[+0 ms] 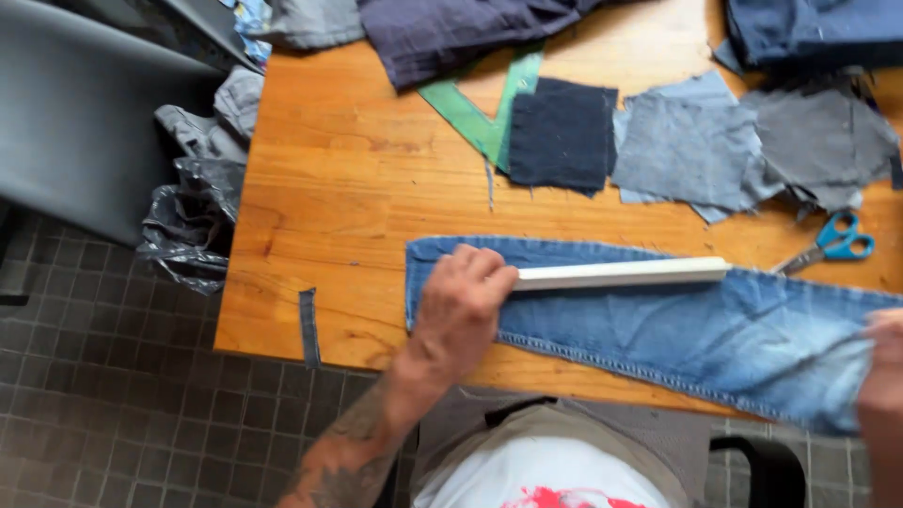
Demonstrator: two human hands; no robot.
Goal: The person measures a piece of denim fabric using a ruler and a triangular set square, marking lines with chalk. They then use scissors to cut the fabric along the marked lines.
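A long blue denim leg piece (677,329) lies across the near edge of the wooden table (348,188). A white ruler-like bar (625,274) rests along its upper part. My left hand (461,306) lies on the denim's left end with its fingers closed around the bar's left end. My right hand (884,376) is at the frame's right edge and pinches the denim's right end; most of that hand is out of view.
Blue-handled scissors (832,243) lie right of the bar. Cut denim squares, dark (562,134) and grey-blue (691,150), sit further back beside a green set square (475,118). A thin denim strip (308,326) hangs at the table's near left. A black bag (188,221) sits on the tiled floor.
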